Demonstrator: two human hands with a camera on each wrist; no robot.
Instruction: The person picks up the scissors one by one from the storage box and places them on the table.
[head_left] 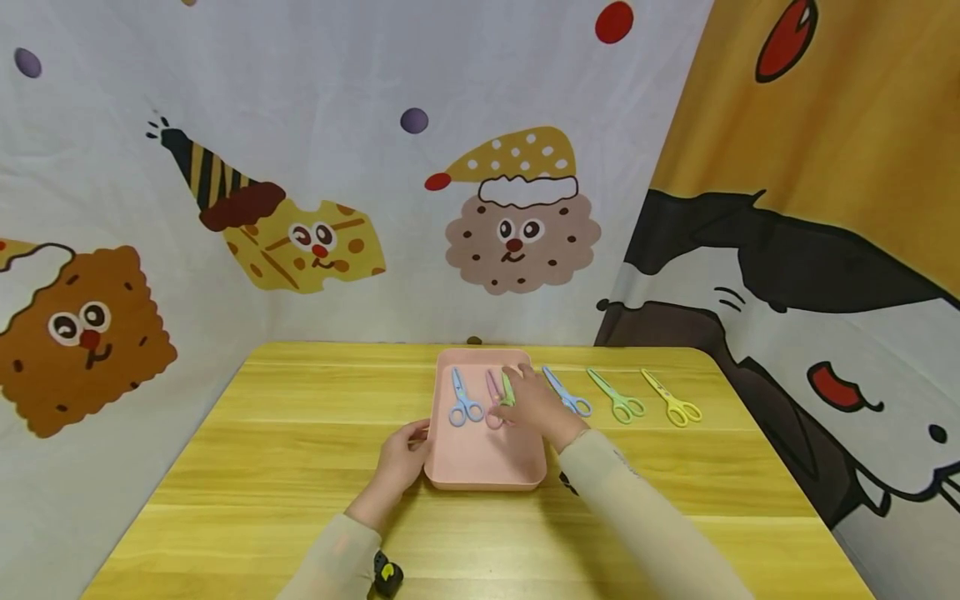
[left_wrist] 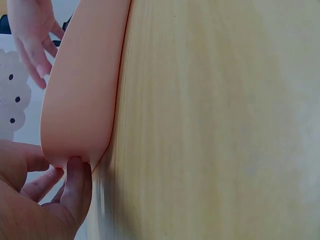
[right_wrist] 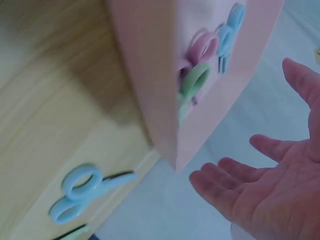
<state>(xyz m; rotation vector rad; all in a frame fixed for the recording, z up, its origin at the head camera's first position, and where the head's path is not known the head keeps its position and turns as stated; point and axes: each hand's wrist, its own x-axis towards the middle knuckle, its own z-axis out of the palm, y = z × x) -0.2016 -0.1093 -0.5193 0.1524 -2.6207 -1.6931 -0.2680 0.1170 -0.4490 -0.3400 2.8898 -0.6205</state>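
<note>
Pink tray (head_left: 483,468) sits mid-frame on the table (head_left: 300,408), open side up. Inside, upper half: blue scissors (head_left: 462,402) at left, pink scissors (head_left: 492,388) and green scissors (head_left: 507,390) close together at right. Outside, right of centre: second blue pair (head_left: 562,393), second green pair (head_left: 611,392), yellow scissors (head_left: 664,393), spaced in a row. All rings point down-frame, presumably to keep handles toward the person.

Left hand (head_left: 403,457): fingers and thumb bent about the tray's left wall, pinching it; likely steadies it.

Right hand (head_left: 542,406): over the tray's upper right, fingers spread loosely, nothing held; right wrist view shows it apart from the scissors. Forearm slants in from lower right.
</note>
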